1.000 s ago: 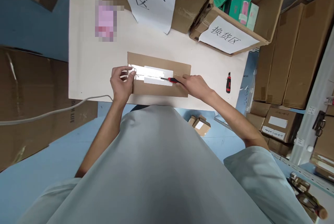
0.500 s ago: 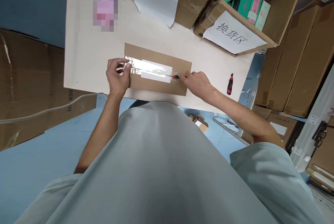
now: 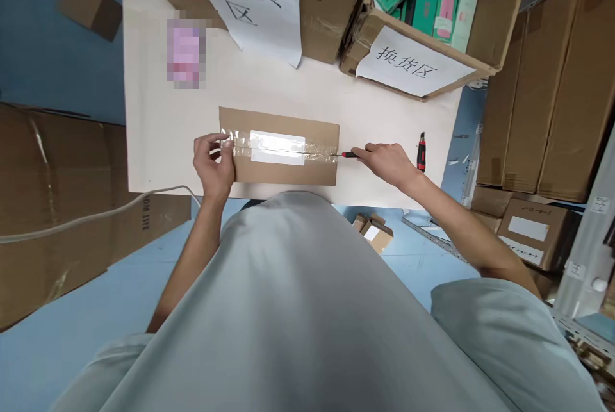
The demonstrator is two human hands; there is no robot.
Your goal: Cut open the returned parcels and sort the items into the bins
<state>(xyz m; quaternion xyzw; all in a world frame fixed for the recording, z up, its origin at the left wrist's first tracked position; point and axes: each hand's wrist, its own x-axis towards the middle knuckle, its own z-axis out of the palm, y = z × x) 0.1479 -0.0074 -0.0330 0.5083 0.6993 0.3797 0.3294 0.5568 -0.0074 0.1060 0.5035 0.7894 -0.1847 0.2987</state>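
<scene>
A flat brown cardboard box lies on the white table, with clear tape along its middle and a white label. A thin dark line runs lengthwise through the label and tape. My left hand grips the box's left end, thumb on top and fingers curled at the edge. In my right hand is a slim red-and-black cutter knife, its tip at the right end of the tape. Another red-and-black utility knife rests on the table just beyond my right wrist.
Two open cartons with paper signs stand at the back: one carton in the middle, another carton holding several green boxes. A blurred pink item lies at the table's left. Large cartons are stacked on the right. A pale cable hangs at the left.
My right hand has drawn the cutter knife rightward, from the label's right side to the box's right end. My left hand still holds the left end. The whole view has shifted slightly.
</scene>
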